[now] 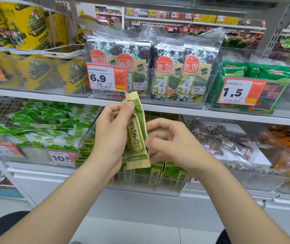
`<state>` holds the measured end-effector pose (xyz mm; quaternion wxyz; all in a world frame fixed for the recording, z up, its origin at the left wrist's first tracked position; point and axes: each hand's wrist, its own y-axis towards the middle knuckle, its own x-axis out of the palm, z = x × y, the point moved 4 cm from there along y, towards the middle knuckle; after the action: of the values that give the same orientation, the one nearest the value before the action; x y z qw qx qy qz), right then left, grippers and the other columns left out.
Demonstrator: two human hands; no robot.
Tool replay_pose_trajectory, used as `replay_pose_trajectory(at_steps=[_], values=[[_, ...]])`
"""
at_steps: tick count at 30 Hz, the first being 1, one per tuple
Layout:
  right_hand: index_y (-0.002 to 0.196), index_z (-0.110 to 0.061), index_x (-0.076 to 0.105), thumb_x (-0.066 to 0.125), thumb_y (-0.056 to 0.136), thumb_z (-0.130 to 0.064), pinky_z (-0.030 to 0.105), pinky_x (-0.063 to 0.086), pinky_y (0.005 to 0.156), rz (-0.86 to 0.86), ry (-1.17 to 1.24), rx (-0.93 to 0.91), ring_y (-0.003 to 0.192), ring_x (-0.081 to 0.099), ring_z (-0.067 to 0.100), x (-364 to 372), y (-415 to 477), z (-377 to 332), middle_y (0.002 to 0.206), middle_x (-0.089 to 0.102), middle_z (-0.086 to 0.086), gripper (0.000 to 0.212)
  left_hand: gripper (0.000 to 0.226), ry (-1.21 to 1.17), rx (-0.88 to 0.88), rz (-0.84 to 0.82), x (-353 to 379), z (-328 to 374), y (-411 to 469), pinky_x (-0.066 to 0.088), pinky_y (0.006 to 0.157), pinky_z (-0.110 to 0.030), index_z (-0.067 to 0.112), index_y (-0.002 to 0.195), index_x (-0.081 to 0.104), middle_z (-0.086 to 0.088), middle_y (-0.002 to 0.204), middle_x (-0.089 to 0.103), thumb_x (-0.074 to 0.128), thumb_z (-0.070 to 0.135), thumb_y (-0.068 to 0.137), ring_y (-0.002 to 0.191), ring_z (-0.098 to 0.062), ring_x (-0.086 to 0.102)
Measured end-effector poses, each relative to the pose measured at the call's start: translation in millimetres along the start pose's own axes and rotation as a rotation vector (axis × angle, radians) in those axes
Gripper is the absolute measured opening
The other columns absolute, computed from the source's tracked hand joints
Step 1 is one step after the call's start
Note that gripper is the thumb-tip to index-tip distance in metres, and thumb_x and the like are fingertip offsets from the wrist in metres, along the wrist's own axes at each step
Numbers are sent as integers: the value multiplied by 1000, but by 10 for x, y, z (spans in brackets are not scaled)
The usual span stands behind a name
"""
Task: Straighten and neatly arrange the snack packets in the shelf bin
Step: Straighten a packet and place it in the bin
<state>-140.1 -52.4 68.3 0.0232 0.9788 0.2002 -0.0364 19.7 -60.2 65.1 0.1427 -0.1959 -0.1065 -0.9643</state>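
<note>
A small stack of green-and-tan snack packets [137,132] stands upright above the clear shelf bin [158,191] on the lower shelf. My left hand [111,132] grips the stack from the left, thumb near its top. My right hand [170,140] holds its right edge with curled fingers. Several more packets of the same kind [160,175] stand in rows inside the bin, partly hidden behind my hands.
Seaweed packs [168,71] with a 6.9 price tag [106,77] fill the bin on the shelf above. Green-white packets [44,124] lie to the left, bagged nuts [228,140] to the right. Yellow canisters [23,25] stand at upper left.
</note>
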Motion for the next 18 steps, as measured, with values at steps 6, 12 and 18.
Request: replay_pose_trajectory(at_steps=[6,12,18], values=[[111,-11,81,66,100,1,31,51,61,141,-116,-301,67,62,19,-49,8,-50,85,73,27,23,56,144,-63,-151,38,-90,7,48,73,-34,30,113,45,11,87,66,86,42,77,80,-10,62],[122,-20,79,64,101,-15,58,53,71,100,-148,-414,76,63,39,-57,14,-40,94,66,37,26,72,9,-61,-224,14,-61,39,51,78,-39,25,124,48,4,88,69,88,17,64,82,-15,64],[108,-1,79,73,97,-4,33,61,69,70,-69,-246,79,76,27,-93,-10,-11,92,80,20,12,64,-78,-52,-123,4,-53,34,52,62,-29,22,124,50,1,90,64,75,6,67,69,-10,64]])
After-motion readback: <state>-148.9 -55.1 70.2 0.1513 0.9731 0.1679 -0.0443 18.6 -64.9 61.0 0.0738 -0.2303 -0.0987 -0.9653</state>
